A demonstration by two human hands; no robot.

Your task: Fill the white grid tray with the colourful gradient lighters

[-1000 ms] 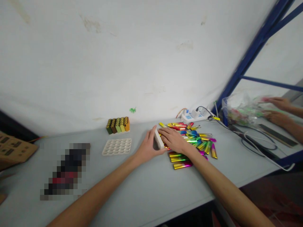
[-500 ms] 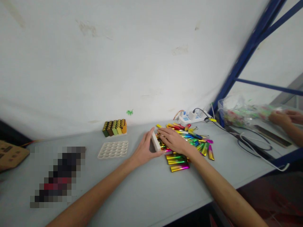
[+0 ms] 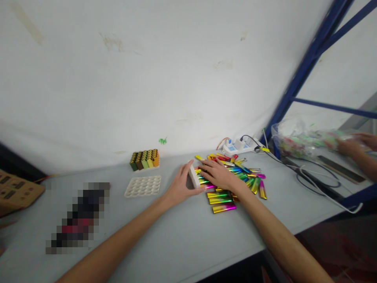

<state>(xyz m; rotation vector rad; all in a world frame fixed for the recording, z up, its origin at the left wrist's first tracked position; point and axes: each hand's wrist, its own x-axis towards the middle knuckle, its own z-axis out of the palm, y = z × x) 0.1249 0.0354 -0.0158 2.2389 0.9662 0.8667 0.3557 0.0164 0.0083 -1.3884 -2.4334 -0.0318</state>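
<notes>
Left hand [image 3: 177, 188] gripping the white tray [image 3: 193, 175], tipped on its side at the worktop [image 3: 165, 239] — right hand [image 3: 217, 173] spread across shiny metallic casings [image 3: 224, 207] beside it — whether it's pinching any, can't tell!

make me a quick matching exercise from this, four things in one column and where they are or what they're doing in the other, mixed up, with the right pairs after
Column one
1. left hand
2. right hand
3. power strip
4. flat-lying tray

Column two
A. near the wall, with plugs in it
B. spread over shiny coloured pieces
C. left of both hands, showing rows of round hollows
D. gripping a white holder tipped up on edge

Right pairs
1-D, 2-B, 3-A, 4-C
</notes>
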